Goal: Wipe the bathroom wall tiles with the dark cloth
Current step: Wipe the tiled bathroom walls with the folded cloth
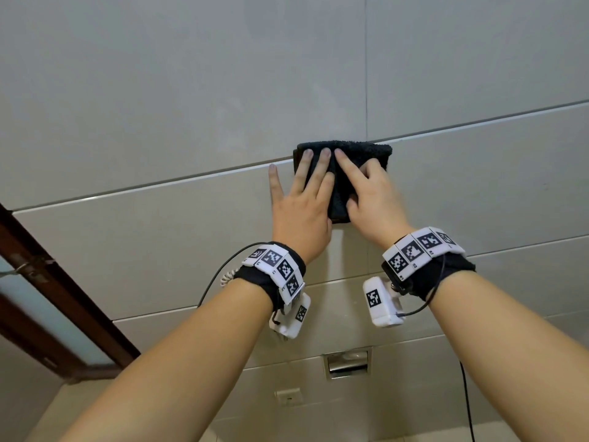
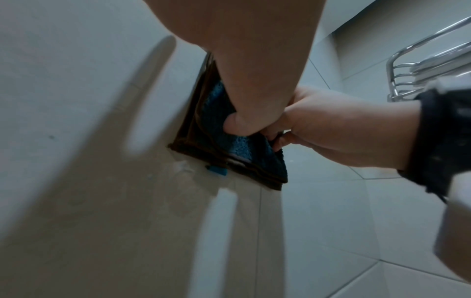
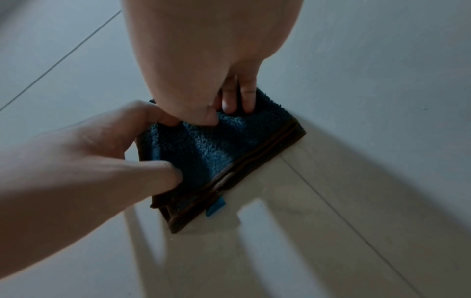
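Note:
A folded dark blue cloth (image 1: 366, 154) (image 2: 203, 121) (image 3: 203, 151) with a brown hem lies flat against the pale wall tiles (image 1: 159, 234), across a grout line. My left hand (image 1: 302, 202) (image 2: 254, 70) (image 3: 76, 161) presses its left part with straight fingers, the little finger out on bare tile. My right hand (image 1: 373, 193) (image 2: 331, 129) (image 3: 203, 60) grips the right part: index finger stretched over the cloth, other fingers curled into the pile, thumb pinching the lower edge. A small blue tag (image 3: 215, 206) sticks out at the hem.
A recessed metal paper holder (image 1: 347, 363) and a wall socket (image 1: 288, 396) sit lower on the wall. A brown door frame (image 1: 47, 282) runs along the left. A chrome wire rack (image 2: 420, 60) hangs to the right. A black cable (image 1: 467, 403) dangles below my right arm.

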`<state>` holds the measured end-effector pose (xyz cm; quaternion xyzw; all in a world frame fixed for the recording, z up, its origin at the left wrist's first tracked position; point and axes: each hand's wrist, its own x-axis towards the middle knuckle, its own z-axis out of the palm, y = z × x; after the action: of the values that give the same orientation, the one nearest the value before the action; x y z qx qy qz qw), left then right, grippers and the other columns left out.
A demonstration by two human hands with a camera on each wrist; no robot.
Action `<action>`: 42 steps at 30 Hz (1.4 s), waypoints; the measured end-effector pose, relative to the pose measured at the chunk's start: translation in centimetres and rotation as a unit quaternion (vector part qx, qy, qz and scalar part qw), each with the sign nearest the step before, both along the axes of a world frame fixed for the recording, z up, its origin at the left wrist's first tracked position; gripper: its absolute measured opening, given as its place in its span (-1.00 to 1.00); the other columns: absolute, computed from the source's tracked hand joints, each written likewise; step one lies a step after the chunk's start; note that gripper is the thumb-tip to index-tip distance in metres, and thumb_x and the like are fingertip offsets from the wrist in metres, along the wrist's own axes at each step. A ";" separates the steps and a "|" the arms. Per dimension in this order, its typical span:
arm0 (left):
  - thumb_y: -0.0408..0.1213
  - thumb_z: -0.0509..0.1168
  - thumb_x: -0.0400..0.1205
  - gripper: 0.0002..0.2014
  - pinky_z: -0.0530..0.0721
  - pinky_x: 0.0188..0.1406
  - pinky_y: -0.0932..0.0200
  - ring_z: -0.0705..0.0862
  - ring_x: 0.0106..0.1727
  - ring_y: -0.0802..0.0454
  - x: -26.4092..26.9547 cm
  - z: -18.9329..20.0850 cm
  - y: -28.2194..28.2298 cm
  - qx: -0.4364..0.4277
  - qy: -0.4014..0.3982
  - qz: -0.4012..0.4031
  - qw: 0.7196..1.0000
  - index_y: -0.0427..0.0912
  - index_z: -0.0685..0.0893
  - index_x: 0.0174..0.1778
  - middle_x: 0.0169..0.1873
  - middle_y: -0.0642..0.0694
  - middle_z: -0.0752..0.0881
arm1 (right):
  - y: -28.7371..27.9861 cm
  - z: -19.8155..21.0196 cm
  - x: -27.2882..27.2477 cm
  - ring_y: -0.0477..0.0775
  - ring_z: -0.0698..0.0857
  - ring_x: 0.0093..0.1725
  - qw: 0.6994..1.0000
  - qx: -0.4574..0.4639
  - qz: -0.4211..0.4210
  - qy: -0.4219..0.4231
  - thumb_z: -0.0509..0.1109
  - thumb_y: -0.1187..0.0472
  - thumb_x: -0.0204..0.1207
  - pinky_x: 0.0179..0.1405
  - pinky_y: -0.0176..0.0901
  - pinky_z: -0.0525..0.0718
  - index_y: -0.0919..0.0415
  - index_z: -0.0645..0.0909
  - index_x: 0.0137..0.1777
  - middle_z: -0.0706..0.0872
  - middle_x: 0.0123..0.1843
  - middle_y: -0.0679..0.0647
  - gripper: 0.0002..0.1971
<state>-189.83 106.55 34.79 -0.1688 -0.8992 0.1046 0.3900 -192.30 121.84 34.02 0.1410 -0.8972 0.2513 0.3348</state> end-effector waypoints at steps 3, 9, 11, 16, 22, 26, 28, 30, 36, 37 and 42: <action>-0.19 0.38 0.40 -0.34 -0.07 0.55 -0.62 -0.01 0.76 -0.13 -0.1 0.0 0.9 -0.004 -0.002 -0.010 1.000 -0.11 0.46 0.48 0.76 -0.05 0.08 | 0.7 0.0 0.1 0.13 0.47 0.03 1.000 -0.003 -0.024 0.004 0.32 0.37 0.45 -0.20 0.12 0.66 -0.20 0.16 0.69 0.39 0.02 0.07 -0.15; -0.21 0.35 0.40 -0.37 -0.05 0.54 -0.62 0.00 0.76 -0.10 -0.4 0.1 1.2 -0.006 0.001 -0.021 1.000 -0.11 0.47 0.46 0.76 -0.03 0.08 | 0.6 -0.1 0.0 0.15 0.47 0.04 0.999 -0.020 -0.039 0.010 0.30 0.36 0.47 -0.18 0.15 0.66 -0.19 0.20 0.68 0.38 0.01 0.09 -0.20; -0.20 0.35 0.41 -0.36 -0.05 0.53 -0.62 0.01 0.76 -0.08 -0.5 0.2 0.8 -0.013 0.003 -0.026 1.000 -0.11 0.46 0.47 0.76 -0.02 0.08 | 0.1 -0.1 0.0 0.19 0.47 0.03 0.999 -0.023 -0.044 0.016 0.31 0.35 0.47 -0.20 0.15 0.64 -0.14 0.23 0.68 0.39 0.01 0.11 -0.21; -0.22 0.34 0.42 -0.37 -0.06 0.54 -0.62 0.02 0.76 -0.06 -0.5 0.4 -0.6 -0.028 0.010 -0.031 0.999 -0.12 0.46 0.48 0.75 -0.01 0.09 | -1.2 -0.5 -0.1 0.22 0.46 0.03 0.999 -0.029 -0.039 0.017 0.32 0.36 0.46 -0.20 0.11 0.62 -0.08 0.21 0.70 0.40 0.03 0.17 -0.20; -0.20 0.34 0.43 -0.33 -0.06 0.53 -0.64 0.00 0.76 -0.03 -0.1 0.4 -3.4 -0.029 0.011 -0.018 0.999 -0.10 0.42 0.53 0.76 -0.01 0.06 | -3.6 -0.1 0.4 0.20 0.45 0.04 1.000 -0.006 -0.026 0.014 0.32 0.35 0.47 -0.26 0.06 0.57 -0.08 0.19 0.70 0.32 0.00 0.09 -0.20; -0.23 0.32 0.43 -0.34 -0.06 0.53 -0.64 0.04 0.76 -0.03 0.7 0.4 -6.2 -0.020 0.014 -0.010 1.000 -0.09 0.44 0.52 0.75 0.00 0.10 | -6.4 0.1 0.5 0.24 0.47 0.00 1.000 -0.002 -0.004 0.011 0.34 0.36 0.45 -0.18 0.19 0.65 -0.04 0.22 0.69 0.39 0.01 0.18 -0.20; -0.23 0.32 0.43 -0.34 -0.05 0.53 -0.64 0.03 0.76 -0.03 1.1 0.5 -8.1 -0.020 0.014 -0.001 1.000 -0.08 0.44 0.53 0.75 -0.01 0.10 | -8.2 0.2 0.7 0.26 0.48 -0.03 1.000 -0.002 0.009 0.011 0.33 0.37 0.44 -0.16 0.22 0.65 -0.01 0.25 0.69 0.40 -0.01 0.20 -0.21; -0.23 0.33 0.44 -0.34 -0.06 0.53 -0.64 0.03 0.76 -0.03 1.6 0.5 -10.1 -0.021 0.012 0.010 1.000 -0.07 0.44 0.52 0.75 0.00 0.10 | -10.2 0.3 1.0 0.29 0.48 -0.05 1.000 0.003 0.023 0.013 0.31 0.37 0.43 -0.15 0.23 0.65 0.03 0.28 0.68 0.41 -0.03 0.23 -0.23; -0.22 0.35 0.45 -0.35 -0.09 0.55 -0.62 0.03 0.76 -0.04 3.2 0.7 -17.0 -0.017 0.005 0.041 0.999 -0.06 0.45 0.52 0.75 0.00 0.10 | -16.9 0.7 1.8 0.29 0.48 -0.08 0.998 0.036 0.051 0.015 0.26 0.34 0.46 -0.15 0.23 0.65 0.04 0.28 0.68 0.43 -0.03 0.25 -0.27; -0.22 0.34 0.45 -0.35 -0.09 0.55 -0.62 0.04 0.76 -0.04 3.5 0.8 -18.2 -0.015 0.002 0.046 0.999 -0.06 0.45 0.52 0.75 0.00 0.10 | -18.1 0.8 2.0 0.29 0.48 -0.08 0.998 0.044 0.050 0.013 0.28 0.35 0.47 -0.16 0.21 0.64 0.03 0.27 0.68 0.43 -0.02 0.25 -0.26; -0.23 0.35 0.41 -0.34 -0.06 0.58 -0.56 0.05 0.76 -0.05 4.8 0.7 -24.4 0.004 -0.007 0.067 0.998 -0.08 0.45 0.51 0.75 0.01 0.10 | -24.5 1.7 3.4 0.27 0.49 0.01 0.995 0.080 0.053 -0.016 0.27 0.31 0.52 -0.16 0.12 0.62 -0.05 0.19 0.71 0.44 0.08 0.24 -0.26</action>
<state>-185.06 82.18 35.51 -0.1076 -0.9114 0.1257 0.3767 -188.89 97.31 35.69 0.2111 -0.9108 0.1981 0.2943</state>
